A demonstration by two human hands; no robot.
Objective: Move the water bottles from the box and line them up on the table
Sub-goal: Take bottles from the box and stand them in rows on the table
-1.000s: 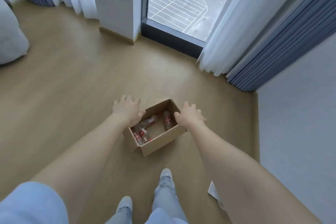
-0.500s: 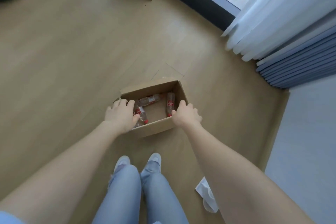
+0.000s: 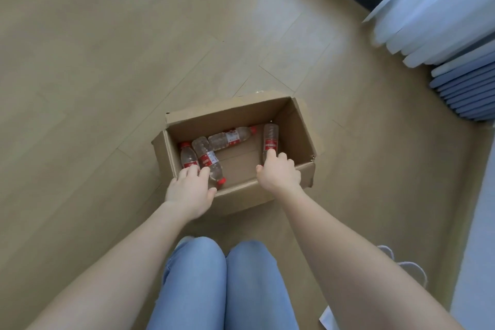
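An open cardboard box [image 3: 230,112] stands on the wooden floor in front of my knees. Several clear water bottles with red labels and caps lie inside: two side by side at the left [image 3: 188,155] [image 3: 207,158], one across the back [image 3: 231,138], and one along the right wall [image 3: 270,138]. My left hand [image 3: 190,190] rests over the near-left corner, fingers spread on the ends of the two left bottles, thumb on the near wall. My right hand [image 3: 280,174] reaches over the near wall, fingers curled round the lower end of the right bottle.
My knees in blue jeans [image 3: 222,284] are just behind the box. White curtains [image 3: 428,13] and blue curtains [image 3: 463,88] hang at the right, beside a pale wall [image 3: 479,222]. A white paper scrap [image 3: 328,320] lies by my right arm. No table is in view.
The view has tilted down and come closer to the box. Both hands have slid from the box's rim into it, onto the bottles.
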